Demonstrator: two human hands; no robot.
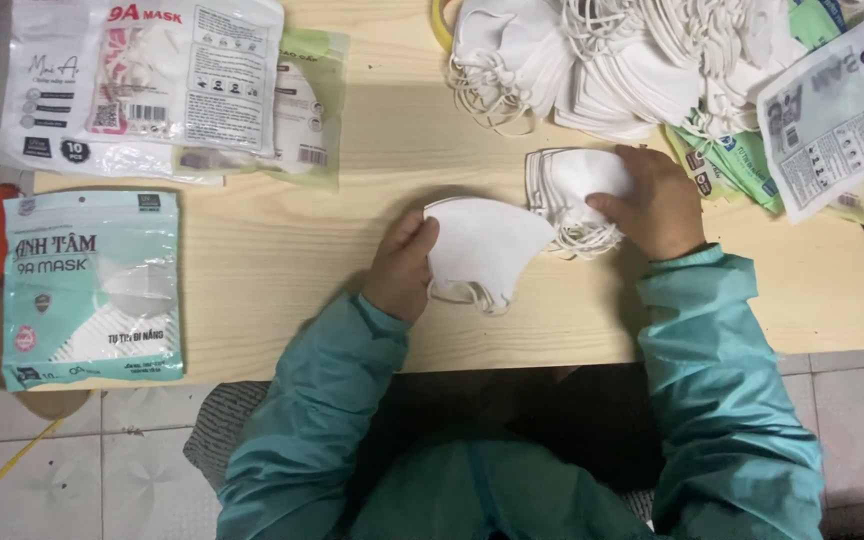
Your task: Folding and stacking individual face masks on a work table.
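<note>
While sealed mask packets (92, 285) lie nearby, left hand (402, 265) grips folded masks (482, 250); right hand (657, 200) clutches another stack (572, 185).

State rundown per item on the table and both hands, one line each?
Left hand: fingers gripping the folded white mask, lying flat on the wooden table.
Right hand: pressed on a small mask stack, ear loops trailing.
Loose mask pile: unpacked, heaped.
Teal mask packet: filled, lying flat.
White mask packets: filled, overlapping.
Empty pouches: flat, far right.
</note>
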